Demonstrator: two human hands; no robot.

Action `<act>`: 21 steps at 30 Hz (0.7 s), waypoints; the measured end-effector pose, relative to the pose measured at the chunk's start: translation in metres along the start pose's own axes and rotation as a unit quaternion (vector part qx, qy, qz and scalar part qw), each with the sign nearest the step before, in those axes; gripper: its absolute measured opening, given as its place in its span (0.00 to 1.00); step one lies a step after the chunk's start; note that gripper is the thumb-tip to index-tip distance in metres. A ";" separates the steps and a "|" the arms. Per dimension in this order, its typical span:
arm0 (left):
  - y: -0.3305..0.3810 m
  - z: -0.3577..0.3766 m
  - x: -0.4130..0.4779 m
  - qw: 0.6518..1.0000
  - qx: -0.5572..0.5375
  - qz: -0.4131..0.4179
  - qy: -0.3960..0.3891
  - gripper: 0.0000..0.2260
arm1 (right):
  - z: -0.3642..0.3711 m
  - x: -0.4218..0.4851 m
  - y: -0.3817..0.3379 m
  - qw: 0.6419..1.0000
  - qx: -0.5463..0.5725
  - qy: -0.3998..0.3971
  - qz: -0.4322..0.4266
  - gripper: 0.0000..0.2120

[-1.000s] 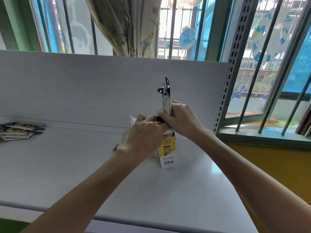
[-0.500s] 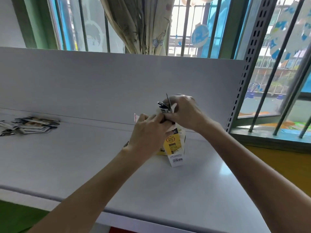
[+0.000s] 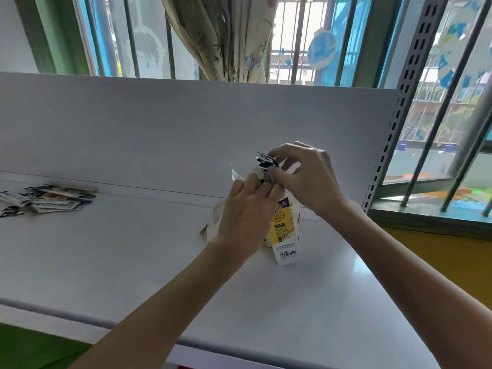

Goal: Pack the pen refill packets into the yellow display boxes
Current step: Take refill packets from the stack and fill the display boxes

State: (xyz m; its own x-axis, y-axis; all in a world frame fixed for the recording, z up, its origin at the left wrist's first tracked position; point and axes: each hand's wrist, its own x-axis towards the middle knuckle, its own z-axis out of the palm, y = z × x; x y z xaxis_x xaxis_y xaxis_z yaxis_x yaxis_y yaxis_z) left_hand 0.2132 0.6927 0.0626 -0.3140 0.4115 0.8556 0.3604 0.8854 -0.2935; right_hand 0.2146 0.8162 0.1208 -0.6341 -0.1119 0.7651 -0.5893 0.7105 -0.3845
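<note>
Yellow display box (image 3: 283, 225) gripped by left hand (image 3: 247, 209); right hand (image 3: 308, 177) pinches refill packets (image 3: 266, 162) at top.

My left hand (image 3: 247, 209) grips the yellow display box (image 3: 283, 227) standing on the surface (image 3: 133, 262), and my right hand (image 3: 306, 179) pinches the refill packets (image 3: 266, 162) poking out its top. A loose pile of packets (image 3: 48, 199) sits way off left.

Bare left hand (image 3: 247, 209) and right hand (image 3: 308, 179), bare forearms (image 3: 170, 296), slim fingers (image 3: 285, 150).

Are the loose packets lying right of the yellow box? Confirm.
No, the loose packets lie far to the left of the yellow box.
</note>
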 end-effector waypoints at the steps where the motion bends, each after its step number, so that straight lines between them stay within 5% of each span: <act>1: 0.000 0.001 0.000 1.000 0.000 -0.001 0.004 0.15 | 0.000 0.002 0.003 0.999 -0.026 -0.003 -0.030 0.06; 7: 0.004 0.006 -0.006 1.000 -0.003 -0.027 0.002 0.09 | -0.001 0.007 0.027 0.981 -0.118 -0.066 -0.138 0.07; 12: 0.005 0.005 -0.009 1.000 0.007 -0.029 0.008 0.09 | -0.009 -0.001 0.042 0.975 -0.115 -0.124 -0.146 0.21; 17: 0.006 0.005 -0.006 1.000 -0.016 -0.022 0.009 0.09 | -0.009 -0.009 0.047 0.971 -0.143 -0.112 -0.153 0.23; 21: 0.010 0.005 0.001 0.998 -0.053 -0.022 -0.007 0.14 | -0.016 -0.003 0.048 0.955 -0.182 -0.198 -0.123 0.32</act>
State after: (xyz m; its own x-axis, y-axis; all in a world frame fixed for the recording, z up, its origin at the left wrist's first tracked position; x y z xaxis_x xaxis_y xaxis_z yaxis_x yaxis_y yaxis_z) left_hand 0.2118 0.7028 0.0579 -0.3428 0.3762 0.8608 0.4373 0.8749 -0.2082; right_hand 0.1958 0.8619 0.1081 -0.6807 -0.5099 0.5260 -0.5780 0.8150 0.0420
